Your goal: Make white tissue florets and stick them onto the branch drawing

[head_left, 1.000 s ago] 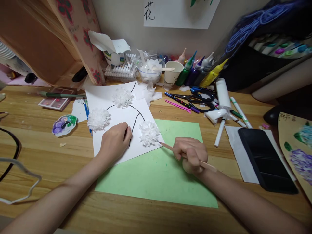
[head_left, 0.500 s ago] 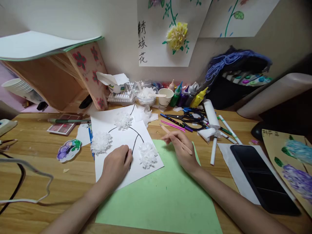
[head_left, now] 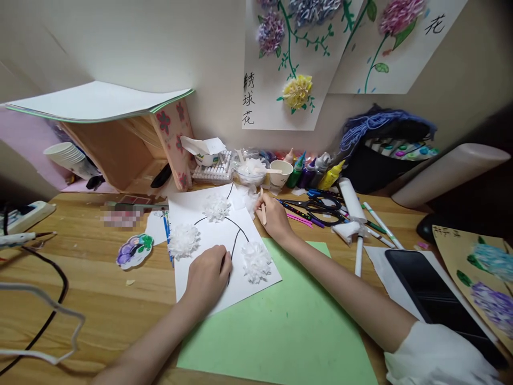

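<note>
My left hand [head_left: 208,272] rests on a white sheet of paper [head_left: 214,235], its fingers curled in; whatever may be inside them is hidden. Black curved lines are drawn on the sheet, and three white ruffled paper flowers sit on it: a top flower [head_left: 217,207], a left flower [head_left: 184,240] and a right flower [head_left: 257,262]. My right hand [head_left: 274,216] grips a wooden craft stick [head_left: 263,208] beyond the sheet's right edge. Close by its fingers lie crumpled white tissue pieces [head_left: 245,199]. Under the white sheet is a green sheet [head_left: 280,331].
Black scissors [head_left: 316,206], pens and a white roll [head_left: 352,200] lie on the right, near a phone [head_left: 425,289]. Behind stand a paper cup [head_left: 280,174], a tissue-filled bowl [head_left: 250,172] and paint bottles [head_left: 308,171]. A painted palette [head_left: 134,251] and cables [head_left: 56,305] are left.
My right hand has moved left and away from me, from over the green sheet to beside the tissue pieces, still gripping the stick. My left hand stays on the paper. The view has shifted.
</note>
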{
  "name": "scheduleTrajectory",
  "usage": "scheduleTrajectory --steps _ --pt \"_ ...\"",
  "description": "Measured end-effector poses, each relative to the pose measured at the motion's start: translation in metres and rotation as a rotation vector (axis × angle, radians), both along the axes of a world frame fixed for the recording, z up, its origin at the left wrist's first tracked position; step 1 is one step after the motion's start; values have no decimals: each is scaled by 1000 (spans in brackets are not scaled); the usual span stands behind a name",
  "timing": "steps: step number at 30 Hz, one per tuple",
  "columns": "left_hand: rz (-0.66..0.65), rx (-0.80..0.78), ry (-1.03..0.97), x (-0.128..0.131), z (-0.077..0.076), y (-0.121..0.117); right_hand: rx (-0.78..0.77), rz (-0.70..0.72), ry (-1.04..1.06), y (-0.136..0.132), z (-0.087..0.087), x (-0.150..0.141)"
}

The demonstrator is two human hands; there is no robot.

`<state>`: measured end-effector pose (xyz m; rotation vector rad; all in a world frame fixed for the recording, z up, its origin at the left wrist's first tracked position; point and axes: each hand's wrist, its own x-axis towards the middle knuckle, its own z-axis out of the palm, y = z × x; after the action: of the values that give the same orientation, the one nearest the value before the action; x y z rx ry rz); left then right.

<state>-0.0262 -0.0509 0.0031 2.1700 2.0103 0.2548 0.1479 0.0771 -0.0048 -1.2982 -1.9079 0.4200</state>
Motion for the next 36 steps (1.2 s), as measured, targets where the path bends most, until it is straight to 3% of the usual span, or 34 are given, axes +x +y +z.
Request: scheduleTrajectory --steps 5,8,12,16,18,24,26,29,32,36 --pt "4 -13 -20 0 2 0 35 -8 158 -19 17 18" --pt "8 -21 -25 0 4 0 -24 10 256 -40 24 36" --pt "21 -38 -21 2 6 1 -295 277 491 -71 25 67" --pt "42 -64 -1 3 6 2 -601 474 521 -88 16 85" --pt "52 -72 13 4 6 3 -594 463 457 -91 10 83" --pt "63 -81 42 5 7 5 -377 316 286 -93 2 70" --pt "64 -85 44 6 7 5 -324 269 327 -95 2 72" --pt "67 -94 44 6 8 6 -240 208 550 -99 0 80" --pt "72 -99 41 6 8 5 -308 281 682 -104 -3 86" --pt "75 -106 49 5 8 5 -405 338 638 -105 -3 87"
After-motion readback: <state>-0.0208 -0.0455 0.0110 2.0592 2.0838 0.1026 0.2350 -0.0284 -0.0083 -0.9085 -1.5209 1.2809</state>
